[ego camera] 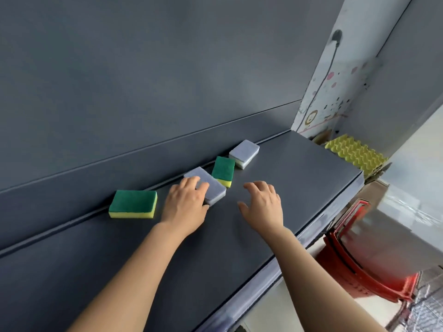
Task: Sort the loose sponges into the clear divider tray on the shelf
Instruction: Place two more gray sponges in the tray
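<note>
A dark grey metal shelf (275, 236) is stretching out in front of a plain grey back wall (143, 80). Four sponges are lying in a loose row along the back of the shelf. The left hand (185, 202) is reaching onto the pale purple block sponge (213, 188) in the middle of the row. Its fingers are curling over the top and its thumb is pressing at the near end, so it is gripping the sponge. Just to the left, apart from the hand, a big green and yellow block sponge (133, 204) is sitting flat. Just to the right, a smaller green and yellow sponge (223, 170) is lying right beside the purple one. Farther right, a purple and white square sponge (244, 153) is sitting by the back edge. The right hand (263, 202) is hovering over the bare shelf, with its fingers spread apart and holding nothing. Past the right end of the shelf, a bumpy yellow foam sheet (354, 154) is poking out, and some red plastic baskets (364, 267) are sitting lower down.
</note>
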`<state>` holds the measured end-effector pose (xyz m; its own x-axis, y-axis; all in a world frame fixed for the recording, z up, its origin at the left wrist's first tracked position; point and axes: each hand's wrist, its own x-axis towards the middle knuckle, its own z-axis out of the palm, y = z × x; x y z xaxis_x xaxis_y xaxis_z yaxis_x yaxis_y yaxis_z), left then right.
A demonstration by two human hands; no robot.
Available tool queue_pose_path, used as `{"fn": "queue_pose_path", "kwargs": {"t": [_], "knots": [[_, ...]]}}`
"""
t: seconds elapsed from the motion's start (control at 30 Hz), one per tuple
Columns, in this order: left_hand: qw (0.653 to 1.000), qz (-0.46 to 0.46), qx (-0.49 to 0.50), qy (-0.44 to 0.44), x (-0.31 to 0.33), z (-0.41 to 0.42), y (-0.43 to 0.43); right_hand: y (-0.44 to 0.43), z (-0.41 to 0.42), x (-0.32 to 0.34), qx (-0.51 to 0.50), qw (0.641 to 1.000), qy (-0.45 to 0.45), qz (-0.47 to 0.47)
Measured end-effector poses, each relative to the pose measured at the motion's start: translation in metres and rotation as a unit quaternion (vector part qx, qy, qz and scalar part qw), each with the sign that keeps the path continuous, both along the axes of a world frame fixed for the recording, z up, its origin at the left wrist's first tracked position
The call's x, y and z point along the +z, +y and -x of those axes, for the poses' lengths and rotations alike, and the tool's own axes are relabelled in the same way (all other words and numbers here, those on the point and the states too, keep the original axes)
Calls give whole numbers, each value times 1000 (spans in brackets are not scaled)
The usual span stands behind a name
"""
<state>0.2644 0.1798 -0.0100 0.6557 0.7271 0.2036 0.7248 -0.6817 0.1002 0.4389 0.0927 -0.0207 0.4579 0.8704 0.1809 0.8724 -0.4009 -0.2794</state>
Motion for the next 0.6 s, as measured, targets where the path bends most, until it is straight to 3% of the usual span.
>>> {"fn": "queue_pose_path", "kwargs": {"t": [0.43,0.6], "knots": [[983,43,180,-3,-14,-50,18,113,-97,-7,132,990,-7,59],[973,35,221,-56,-6,-57,18,135,-112,-12,155,985,-67,38]]}}
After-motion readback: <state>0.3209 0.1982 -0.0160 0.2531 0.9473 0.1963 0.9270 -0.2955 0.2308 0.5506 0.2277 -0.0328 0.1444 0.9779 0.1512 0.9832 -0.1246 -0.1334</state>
